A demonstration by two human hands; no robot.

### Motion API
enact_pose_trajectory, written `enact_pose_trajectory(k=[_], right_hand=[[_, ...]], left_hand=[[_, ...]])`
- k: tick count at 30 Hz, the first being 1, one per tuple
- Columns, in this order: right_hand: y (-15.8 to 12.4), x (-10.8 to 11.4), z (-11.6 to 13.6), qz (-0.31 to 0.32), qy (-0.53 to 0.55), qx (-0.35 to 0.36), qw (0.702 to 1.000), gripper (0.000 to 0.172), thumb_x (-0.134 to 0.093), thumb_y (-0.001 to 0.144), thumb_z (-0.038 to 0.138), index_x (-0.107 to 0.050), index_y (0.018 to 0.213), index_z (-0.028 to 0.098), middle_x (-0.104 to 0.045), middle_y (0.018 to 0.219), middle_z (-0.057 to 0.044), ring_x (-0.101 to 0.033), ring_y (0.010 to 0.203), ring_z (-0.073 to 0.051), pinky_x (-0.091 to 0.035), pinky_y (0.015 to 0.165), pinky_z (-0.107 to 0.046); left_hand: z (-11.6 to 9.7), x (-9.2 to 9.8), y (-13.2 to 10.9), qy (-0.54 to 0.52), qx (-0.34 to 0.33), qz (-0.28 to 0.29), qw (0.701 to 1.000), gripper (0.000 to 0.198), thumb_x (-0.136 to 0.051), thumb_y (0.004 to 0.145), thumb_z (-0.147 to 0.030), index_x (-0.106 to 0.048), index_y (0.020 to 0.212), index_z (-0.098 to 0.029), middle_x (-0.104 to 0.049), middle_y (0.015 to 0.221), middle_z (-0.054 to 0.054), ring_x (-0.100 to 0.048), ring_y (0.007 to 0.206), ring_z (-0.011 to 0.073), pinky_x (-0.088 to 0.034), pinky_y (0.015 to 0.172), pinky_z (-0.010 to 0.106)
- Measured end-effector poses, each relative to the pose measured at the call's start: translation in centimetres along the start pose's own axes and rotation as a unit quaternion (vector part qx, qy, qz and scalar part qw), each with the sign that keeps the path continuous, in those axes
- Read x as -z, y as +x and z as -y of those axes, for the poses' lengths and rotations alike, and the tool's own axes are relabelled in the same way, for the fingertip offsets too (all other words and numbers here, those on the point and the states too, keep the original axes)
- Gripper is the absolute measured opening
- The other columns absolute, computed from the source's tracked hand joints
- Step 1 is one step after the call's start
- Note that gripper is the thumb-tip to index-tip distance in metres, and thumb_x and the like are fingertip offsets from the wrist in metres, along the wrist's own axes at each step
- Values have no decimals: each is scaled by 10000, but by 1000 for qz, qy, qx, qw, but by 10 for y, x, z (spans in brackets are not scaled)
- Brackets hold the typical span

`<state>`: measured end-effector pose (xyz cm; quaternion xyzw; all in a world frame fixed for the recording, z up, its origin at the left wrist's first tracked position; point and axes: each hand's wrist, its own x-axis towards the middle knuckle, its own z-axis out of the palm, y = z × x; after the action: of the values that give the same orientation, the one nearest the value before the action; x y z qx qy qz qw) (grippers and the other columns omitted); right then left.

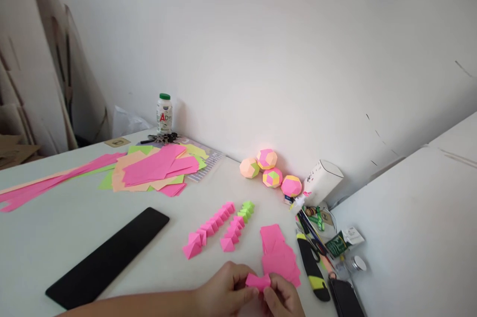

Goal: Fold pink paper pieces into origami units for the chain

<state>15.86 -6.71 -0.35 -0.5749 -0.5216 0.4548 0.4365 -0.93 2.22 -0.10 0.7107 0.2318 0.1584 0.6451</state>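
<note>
Between my two hands is a small pink piece of paper (258, 282), bent along its length. My left hand (223, 288) pinches its left end between thumb and fingers. The right end is pinched by my right hand (281, 297), close to the bottom edge of the view. Just beyond my right hand lies a spread of flat pink paper pieces (278, 252). Farther off, a row of folded pink paper units (210, 227) stands beside a second row, pink in front (231, 235) and green behind (246, 211).
A long black slab (108, 260) lies at left. Behind it are coloured paper sheets (152, 170) and a white bottle (164, 113). Several paper balls (272, 177) sit near the wall. At right are a yellow-black cutter (312, 267), a phone (346, 297) and a jar (352, 265).
</note>
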Motion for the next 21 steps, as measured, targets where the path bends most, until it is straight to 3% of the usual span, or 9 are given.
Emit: enact_pose_trajectory(k=[8, 12, 15, 17, 21], right_hand=[[-5, 1, 7, -24, 37, -2, 999, 412, -464, 867, 555, -481, 699, 179, -523, 578, 14, -487, 482, -115, -405, 453, -222], [-5, -2, 8, -56, 80, 14, 995, 300, -523, 861, 497, -462, 873, 203, -529, 625, 30, -514, 509, -122, -420, 438, -211], [-4, -3, 9, -59, 79, 25, 995, 344, -604, 822, 447, -464, 1040, 221, -509, 759, 15, -526, 554, -115, -425, 422, -197], [-3, -3, 10, -39, 51, 37, 997, 300, -598, 827, 437, -534, 1010, 207, -491, 829, -7, -514, 568, -108, -424, 421, -198], [-1, -2, 12, -7, 3, 48, 999, 286, -550, 864, 417, -608, 748, 161, -505, 777, -20, -487, 546, -102, -420, 437, -210]], left_hand=[[-5, 6, -2, -60, 23, 11, 998, 430, -479, 816, -549, -560, 719, -138, -497, 482, -45, -433, 421, 82, -319, 429, 193], [-6, 7, -2, -83, 31, 12, 996, 445, -478, 805, -579, -472, 641, -165, -508, 477, -45, -450, 433, 84, -326, 439, 196], [-4, 8, -2, -88, 26, 22, 996, 464, -473, 804, -589, -449, 601, -172, -508, 482, -43, -468, 444, 86, -332, 444, 196], [-2, 8, -3, -91, 19, 28, 995, 492, -462, 805, -600, -439, 563, -172, -494, 476, -39, -469, 446, 87, -336, 448, 200], [-5, 10, -4, -81, 7, 34, 996, 544, -398, 845, -590, -434, 505, -166, -459, 464, -30, -405, 429, 78, -305, 442, 212]])
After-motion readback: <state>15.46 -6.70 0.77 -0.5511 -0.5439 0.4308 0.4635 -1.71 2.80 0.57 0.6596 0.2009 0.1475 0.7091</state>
